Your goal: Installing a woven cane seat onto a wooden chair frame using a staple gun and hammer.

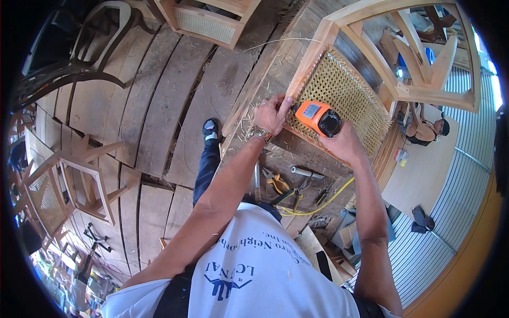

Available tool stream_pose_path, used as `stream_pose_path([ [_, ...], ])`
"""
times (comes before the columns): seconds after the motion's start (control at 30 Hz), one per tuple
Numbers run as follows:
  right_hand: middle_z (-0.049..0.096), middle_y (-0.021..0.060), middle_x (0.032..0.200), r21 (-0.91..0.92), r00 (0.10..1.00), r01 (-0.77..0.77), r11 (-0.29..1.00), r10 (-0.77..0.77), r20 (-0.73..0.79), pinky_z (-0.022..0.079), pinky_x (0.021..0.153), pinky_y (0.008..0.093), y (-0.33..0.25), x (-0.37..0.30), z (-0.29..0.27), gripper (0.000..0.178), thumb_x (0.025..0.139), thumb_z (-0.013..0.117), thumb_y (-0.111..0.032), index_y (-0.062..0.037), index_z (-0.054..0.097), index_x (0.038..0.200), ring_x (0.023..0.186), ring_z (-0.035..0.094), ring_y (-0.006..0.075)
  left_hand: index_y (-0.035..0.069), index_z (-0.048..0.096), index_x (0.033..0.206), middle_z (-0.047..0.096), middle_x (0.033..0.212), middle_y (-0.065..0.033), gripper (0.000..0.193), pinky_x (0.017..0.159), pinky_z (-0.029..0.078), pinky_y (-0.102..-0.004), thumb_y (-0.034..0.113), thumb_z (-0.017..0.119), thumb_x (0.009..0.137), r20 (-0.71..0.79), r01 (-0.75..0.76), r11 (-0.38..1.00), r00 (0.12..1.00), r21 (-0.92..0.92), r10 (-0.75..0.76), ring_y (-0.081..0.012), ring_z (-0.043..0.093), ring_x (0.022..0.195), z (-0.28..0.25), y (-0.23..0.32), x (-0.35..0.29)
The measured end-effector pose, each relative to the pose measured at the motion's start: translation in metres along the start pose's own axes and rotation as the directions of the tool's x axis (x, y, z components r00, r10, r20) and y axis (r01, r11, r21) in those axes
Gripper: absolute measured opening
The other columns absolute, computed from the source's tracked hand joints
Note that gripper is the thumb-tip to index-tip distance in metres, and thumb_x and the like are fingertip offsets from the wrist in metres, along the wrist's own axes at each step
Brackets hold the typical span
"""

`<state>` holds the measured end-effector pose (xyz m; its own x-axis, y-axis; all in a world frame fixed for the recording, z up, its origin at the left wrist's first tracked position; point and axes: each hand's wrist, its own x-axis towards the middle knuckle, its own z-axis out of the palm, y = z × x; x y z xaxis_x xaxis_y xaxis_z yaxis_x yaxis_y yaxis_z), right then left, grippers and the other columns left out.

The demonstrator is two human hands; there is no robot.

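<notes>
Woven cane webbing (347,95), honey-coloured and pierced with small regular holes, was stretched across a pale wooden chair frame (371,21) laid on the rough plank desk (305,151). An orange and black power tool (318,117), blocky with a round black end, was clasped in the grip of the right hand (347,143) and held over the lower left corner of the webbing. The left hand (271,114) was pressed on the frame's edge, fingers curled around it. Yellow-handled pliers (277,183) and a yellow cord (323,204) were seen lower on the desk.
</notes>
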<state>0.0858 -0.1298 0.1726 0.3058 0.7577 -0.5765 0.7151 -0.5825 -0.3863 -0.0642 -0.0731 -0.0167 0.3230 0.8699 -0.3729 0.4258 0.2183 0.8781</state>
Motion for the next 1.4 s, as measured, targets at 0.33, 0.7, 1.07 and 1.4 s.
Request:
stream_pose_path([
  [0.33, 0.068, 0.0206, 0.078, -0.008, 1.000, -0.004, 1.000, 0.004, -0.021, 0.054, 0.071, 0.0408, -0.009, -0.003, 0.001, 0.024, 0.073, 0.073, -0.015, 0.0001, 0.067, 0.092, 0.080, 0.070, 0.0341, 0.009, 0.066, 0.120, 0.072, 0.092, -0.0163, 0.061, 0.083, 0.052, -0.0410, 0.061, 0.051, 0.092, -0.001, -0.001, 1.000, 1.000, 0.003, 0.001, -0.0314, 0.068, 0.090, -0.005, 0.002, -0.001],
  [0.7, 0.070, 0.0155, 0.082, -0.003, 0.998, -0.051, 0.999, 0.051, -0.033, 0.053, 0.078, 0.0392, 0.010, 0.007, 0.006, 0.024, 0.075, 0.070, -0.012, -0.0019, 0.067, 0.096, 0.083, 0.069, 0.0242, 0.010, 0.067, 0.116, 0.072, 0.097, -0.0142, 0.058, 0.088, 0.050, -0.0388, 0.060, 0.050, 0.092, 0.024, 0.018, 0.999, 1.000, -0.049, -0.017, -0.0302, 0.068, 0.094, -0.001, 0.004, 0.000],
  [1.07, 0.070, 0.0163, 0.087, 0.117, 0.966, -0.248, 0.962, 0.236, 0.108, 0.052, 0.075, 0.0384, 0.110, -0.145, 0.037, 0.039, 0.074, 0.079, -0.025, -0.0059, 0.069, 0.106, 0.082, 0.069, 0.0279, 0.000, 0.067, 0.115, 0.072, 0.097, -0.0199, 0.076, 0.088, 0.049, -0.0388, 0.068, 0.041, 0.093, 0.074, 0.114, 0.963, 0.992, -0.242, -0.098, -0.0313, 0.068, 0.098, -0.020, -0.009, 0.015],
  [1.4, 0.063, 0.0109, 0.079, 0.482, 0.781, -0.466, 0.742, 0.601, -0.170, 0.050, 0.064, 0.0394, 0.306, -0.247, 0.152, 0.045, 0.079, 0.060, -0.014, -0.0033, 0.053, 0.122, 0.070, 0.064, 0.0251, -0.001, 0.060, 0.125, 0.069, 0.109, -0.0161, 0.073, 0.087, 0.050, -0.0332, 0.063, 0.050, 0.092, 0.108, -0.051, 0.995, 0.992, -0.082, 0.059, -0.0217, 0.067, 0.098, -0.044, 0.027, 0.028],
])
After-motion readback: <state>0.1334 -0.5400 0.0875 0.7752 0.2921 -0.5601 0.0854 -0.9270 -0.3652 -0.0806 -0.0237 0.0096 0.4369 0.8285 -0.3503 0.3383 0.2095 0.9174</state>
